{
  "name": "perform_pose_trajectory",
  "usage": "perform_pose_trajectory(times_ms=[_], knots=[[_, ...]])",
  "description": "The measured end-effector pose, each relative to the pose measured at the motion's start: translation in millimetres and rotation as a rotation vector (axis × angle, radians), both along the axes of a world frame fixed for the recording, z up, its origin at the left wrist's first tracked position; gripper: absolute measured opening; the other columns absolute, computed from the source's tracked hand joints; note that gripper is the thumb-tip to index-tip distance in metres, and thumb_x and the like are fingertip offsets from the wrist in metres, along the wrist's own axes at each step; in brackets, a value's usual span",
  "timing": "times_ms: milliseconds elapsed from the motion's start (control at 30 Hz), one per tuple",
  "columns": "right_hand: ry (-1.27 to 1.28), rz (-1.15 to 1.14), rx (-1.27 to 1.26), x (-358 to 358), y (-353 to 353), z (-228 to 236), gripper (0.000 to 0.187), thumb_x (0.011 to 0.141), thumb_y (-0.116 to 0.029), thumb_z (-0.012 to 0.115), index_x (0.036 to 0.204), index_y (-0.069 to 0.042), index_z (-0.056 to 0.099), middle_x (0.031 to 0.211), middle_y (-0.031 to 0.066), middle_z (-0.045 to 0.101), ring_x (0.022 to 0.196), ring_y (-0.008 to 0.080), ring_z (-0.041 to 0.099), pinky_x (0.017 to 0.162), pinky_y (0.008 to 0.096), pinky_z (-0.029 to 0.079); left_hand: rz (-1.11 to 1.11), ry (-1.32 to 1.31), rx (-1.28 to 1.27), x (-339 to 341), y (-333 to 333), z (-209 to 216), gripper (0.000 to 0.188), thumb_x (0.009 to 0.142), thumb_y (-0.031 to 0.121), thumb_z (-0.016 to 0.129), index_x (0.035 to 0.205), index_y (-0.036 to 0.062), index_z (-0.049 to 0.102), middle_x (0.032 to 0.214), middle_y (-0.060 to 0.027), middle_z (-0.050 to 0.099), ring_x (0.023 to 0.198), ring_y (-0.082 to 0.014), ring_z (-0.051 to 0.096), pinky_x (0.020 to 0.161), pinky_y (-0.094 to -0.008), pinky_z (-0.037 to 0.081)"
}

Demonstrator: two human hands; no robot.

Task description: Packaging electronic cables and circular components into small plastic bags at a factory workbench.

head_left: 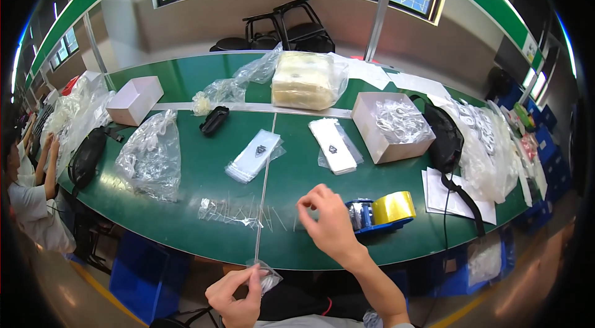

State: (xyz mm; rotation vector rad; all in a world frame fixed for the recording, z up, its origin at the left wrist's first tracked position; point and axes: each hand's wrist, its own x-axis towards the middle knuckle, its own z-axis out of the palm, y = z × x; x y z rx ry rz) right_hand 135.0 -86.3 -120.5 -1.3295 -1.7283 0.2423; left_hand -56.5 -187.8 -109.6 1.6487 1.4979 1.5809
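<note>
Close to the table's near edge, my left hand [237, 298] pinches a small clear plastic bag [269, 279] with something whitish inside it. My right hand [330, 221] is raised over the table, thumb and fingers curled together; whatever they may hold is too small to make out. Just right of it stands a blue tape dispenser [367, 227] carrying a roll of yellow tape [395, 207]. Left of that hand lies a row of thin clear strips or pins [230, 211]. Farther back are two stacks of flat packets, one pale bluish [254, 153] and one white [333, 144].
An open white box [387, 153] full of small clear bags stands at the right, beside a black pouch [443, 139]. A large wrapped yellowish bundle [304, 83] sits at the back. Leftward lie a clear bag [150, 153], a black case [214, 121] and another white box [135, 102]. A co-worker [37, 204] is far left.
</note>
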Motion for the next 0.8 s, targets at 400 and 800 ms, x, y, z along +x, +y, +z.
perform_pose_trajectory(times_ms=[400,800], knots=[[-0.590,0.026,-0.065,-23.9,23.8,-37.3,0.016,0.076,-0.006,0.070,0.089,-0.004,0.061,0.093,0.0091,0.052,0.093,0.0263,0.051,0.083,0.0372,0.039,0.000,0.000,-0.020,-20.5,4.2,-13.0,0.007,0.084,-0.002,0.067,0.085,-0.0075,0.071,0.072,-0.0132,0.072,0.066,-0.0183,0.070,0.067,-0.0259,0.053],[-0.642,0.196,-0.152,-9.3,-6.3,-5.0,0.019,0.077,-0.010,0.073,0.093,-0.003,0.066,0.099,0.0104,0.053,0.099,0.0272,0.051,0.085,0.0374,0.041,-0.089,0.014,-0.013,-17.6,12.2,-14.1,0.004,0.084,-0.003,0.068,0.085,-0.0057,0.071,0.075,-0.0125,0.073,0.068,-0.0179,0.071,0.068,-0.0252,0.053]])
